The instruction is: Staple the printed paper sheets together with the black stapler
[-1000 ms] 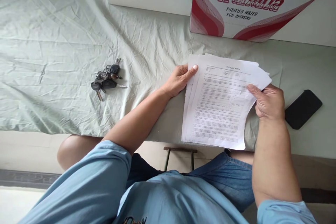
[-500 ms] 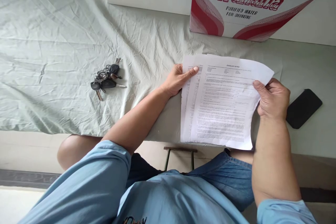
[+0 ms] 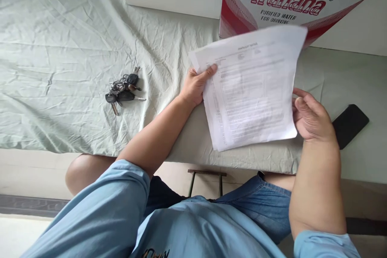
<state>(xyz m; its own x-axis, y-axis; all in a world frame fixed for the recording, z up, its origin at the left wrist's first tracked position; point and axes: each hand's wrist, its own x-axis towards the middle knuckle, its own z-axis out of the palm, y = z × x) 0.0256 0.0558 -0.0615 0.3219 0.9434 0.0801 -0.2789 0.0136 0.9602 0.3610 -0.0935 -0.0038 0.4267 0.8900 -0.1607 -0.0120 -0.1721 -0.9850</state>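
Both hands are at a sheaf of white printed paper sheets (image 3: 250, 88) lifted above the counter. Left hand (image 3: 195, 86) pinches the sheaf's left edge, thumb lying on the top page. Right hand (image 3: 311, 117) is at the sheaf's right edge, fingers loosely curled; whether it grips the paper cannot be told. Pale green wrinkled cloth (image 3: 75, 48) covers the counter. A bunch of dark keys (image 3: 122, 90) lies well to the left, a black phone (image 3: 350, 125) just right of the right hand, and a red-and-white cardboard water carton (image 3: 290, 0) behind the sheets.

head view, steeply down, close
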